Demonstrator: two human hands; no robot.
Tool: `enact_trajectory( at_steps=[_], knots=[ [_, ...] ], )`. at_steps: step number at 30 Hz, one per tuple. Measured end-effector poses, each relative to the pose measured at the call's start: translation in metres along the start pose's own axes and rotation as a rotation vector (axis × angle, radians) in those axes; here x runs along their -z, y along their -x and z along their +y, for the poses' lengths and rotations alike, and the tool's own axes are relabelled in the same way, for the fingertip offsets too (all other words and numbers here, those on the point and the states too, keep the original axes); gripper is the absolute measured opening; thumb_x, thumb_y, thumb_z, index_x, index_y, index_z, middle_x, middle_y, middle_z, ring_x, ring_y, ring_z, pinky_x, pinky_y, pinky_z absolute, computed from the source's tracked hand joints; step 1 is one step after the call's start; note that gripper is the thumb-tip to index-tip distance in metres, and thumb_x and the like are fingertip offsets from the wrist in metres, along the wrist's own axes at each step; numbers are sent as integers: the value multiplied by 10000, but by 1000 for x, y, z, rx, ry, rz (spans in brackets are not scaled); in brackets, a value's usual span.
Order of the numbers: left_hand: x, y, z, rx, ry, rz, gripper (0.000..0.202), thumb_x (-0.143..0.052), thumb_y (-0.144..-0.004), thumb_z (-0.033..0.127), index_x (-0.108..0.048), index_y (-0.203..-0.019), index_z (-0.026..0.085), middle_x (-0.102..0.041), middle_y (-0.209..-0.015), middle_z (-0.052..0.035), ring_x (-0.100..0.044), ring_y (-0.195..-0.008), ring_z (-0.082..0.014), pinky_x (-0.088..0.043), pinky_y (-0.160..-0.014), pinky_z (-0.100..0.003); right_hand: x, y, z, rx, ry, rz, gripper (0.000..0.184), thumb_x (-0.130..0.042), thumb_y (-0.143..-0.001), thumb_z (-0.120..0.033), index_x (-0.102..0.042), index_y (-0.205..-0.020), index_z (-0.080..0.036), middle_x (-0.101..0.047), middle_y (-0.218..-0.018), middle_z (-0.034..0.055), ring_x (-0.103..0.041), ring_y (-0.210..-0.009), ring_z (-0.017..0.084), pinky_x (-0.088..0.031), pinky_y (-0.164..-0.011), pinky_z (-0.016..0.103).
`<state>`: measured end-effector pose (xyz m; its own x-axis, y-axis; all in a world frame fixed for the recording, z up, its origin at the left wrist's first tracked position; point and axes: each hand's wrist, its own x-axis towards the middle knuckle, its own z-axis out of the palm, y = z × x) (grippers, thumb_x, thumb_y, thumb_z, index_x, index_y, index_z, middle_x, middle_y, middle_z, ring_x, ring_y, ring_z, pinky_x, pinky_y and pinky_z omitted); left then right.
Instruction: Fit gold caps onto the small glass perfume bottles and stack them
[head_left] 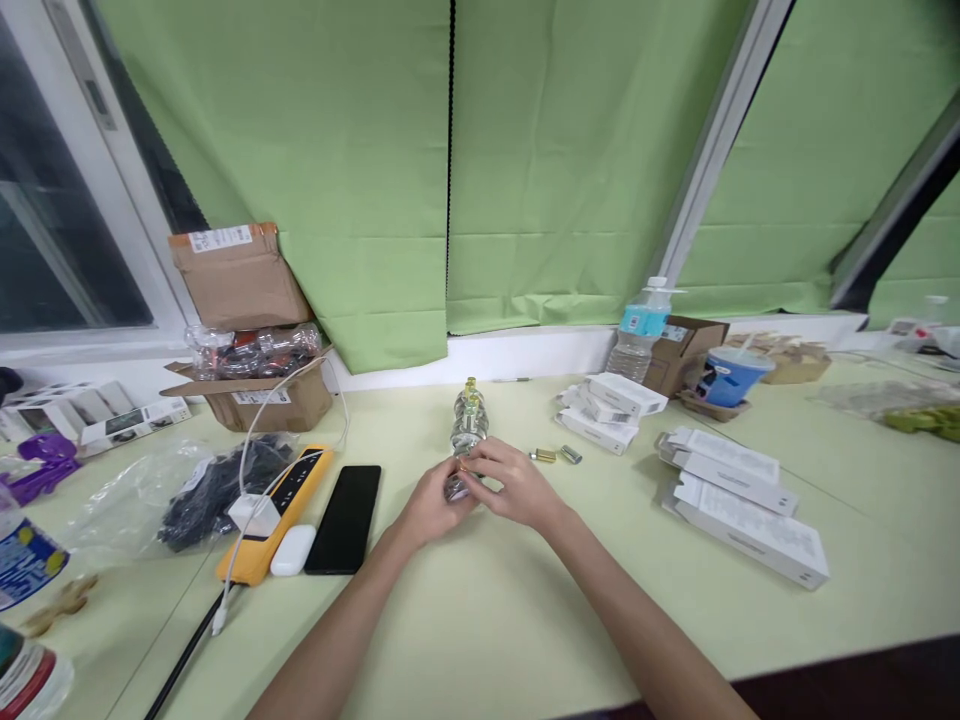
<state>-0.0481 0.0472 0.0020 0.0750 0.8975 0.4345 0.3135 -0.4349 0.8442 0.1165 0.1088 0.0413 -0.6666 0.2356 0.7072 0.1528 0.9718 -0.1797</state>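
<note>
Both my hands meet at the middle of the pale green table (pixel 525 620). My left hand (pixel 431 508) and my right hand (pixel 510 485) are closed around the near end of a row of small clear glass bottles (pixel 468 425) with yellow tops, lying in a line that runs away from me. Two small metal caps (pixel 555 455) lie on the table just right of my right hand.
A black phone (pixel 345 518), a white case (pixel 294 550) and a yellow power strip (pixel 277 510) with a white charger lie to the left. White boxes (pixel 742 505) are stacked to the right. Cardboard boxes (pixel 247 330), a water bottle (pixel 639 330) and a blue cup (pixel 727 377) stand at the back.
</note>
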Motion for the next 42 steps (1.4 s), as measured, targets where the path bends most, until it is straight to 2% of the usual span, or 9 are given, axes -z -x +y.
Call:
enact_trajectory(
  at_steps=[5, 11, 20, 25, 30, 34, 38, 40, 42],
  knots=[
    [0, 0, 0, -23, -3, -8, 285, -661, -820, 263, -604, -1080, 160, -663, -1011, -60, -603, -858, -167, -482, -756, -262, 0, -1, -6, -7, 56, 1, 137, -551, -945, -228, -658, -863, -202, -634, -879, 73, -574, -802, 193, -476, -738, 344],
    [0, 0, -2, 4, -31, 4, 287, -665, -834, 307, -611, -1075, 160, -672, -1031, -60, -612, -885, -180, -479, -779, -270, -5, -3, -11, -189, -176, 79, 246, -518, -978, -268, -662, -787, -209, -624, -850, 53, -584, -823, 181, -466, -749, 318],
    [0, -1, -3, 40, 34, -3, 338, -695, -810, 332, -640, -1096, 161, -688, -1073, -82, -632, -954, -212, -489, -840, -299, 1, -6, -7, -322, -314, 5, 269, -557, -963, -366, -702, -796, -214, -638, -811, 32, -582, -797, 171, -419, -680, 290],
    [0, -1, -1, 90, 61, -39, 344, -689, -808, 342, -656, -1092, 149, -698, -968, -69, -629, -842, -192, -491, -768, -284, 3, -3, -3, -370, -317, -10, 275, -551, -964, -391, -726, -837, -221, -651, -796, 30, -576, -768, 165, -412, -652, 286],
    [0, -1, -2, 102, 47, -41, 317, -690, -803, 350, -664, -1051, 155, -689, -934, -57, -621, -814, -182, -481, -741, -275, 1, -1, -1, -352, -272, -16, 324, -543, -962, -428, -721, -791, -218, -660, -773, 31, -584, -745, 166, -418, -653, 288],
    [1, -1, -4, 143, 40, -33, 334, -694, -794, 377, -670, -1051, 165, -688, -914, -61, -615, -780, -173, -478, -711, -268, 8, -1, 6, -393, -171, 88, 437, -481, -979, -469, -690, -710, -196, -648, -692, 37, -568, -661, 160, -404, -612, 286],
    [2, 0, -3, 154, 23, -19, 331, -694, -790, 387, -681, -1052, 185, -687, -904, -63, -612, -777, -173, -471, -687, -264, 32, 12, 36, -523, 97, 248, 463, -443, -982, -449, -676, -682, -184, -664, -697, 55, -568, -642, 162, -408, -649, 294],
    [3, 1, -2, 145, 1, -17, 311, -684, -795, 390, -684, -1030, 186, -683, -893, -55, -608, -771, -172, -466, -678, -267, 45, 24, 56, -626, 300, 197, 391, -497, -937, -427, -692, -697, -188, -674, -756, 74, -594, -739, 198, -410, -697, 312],
    [3, 1, -2, 143, -8, -16, 293, -678, -798, 392, -686, -1010, 190, -680, -881, -49, -603, -755, -166, -463, -664, -266, 54, 39, 74, -749, 424, 47, 262, -555, -875, -380, -740, -809, -208, -689, -909, 96, -607, -906, 250, -411, -740, 330]
  ],
)
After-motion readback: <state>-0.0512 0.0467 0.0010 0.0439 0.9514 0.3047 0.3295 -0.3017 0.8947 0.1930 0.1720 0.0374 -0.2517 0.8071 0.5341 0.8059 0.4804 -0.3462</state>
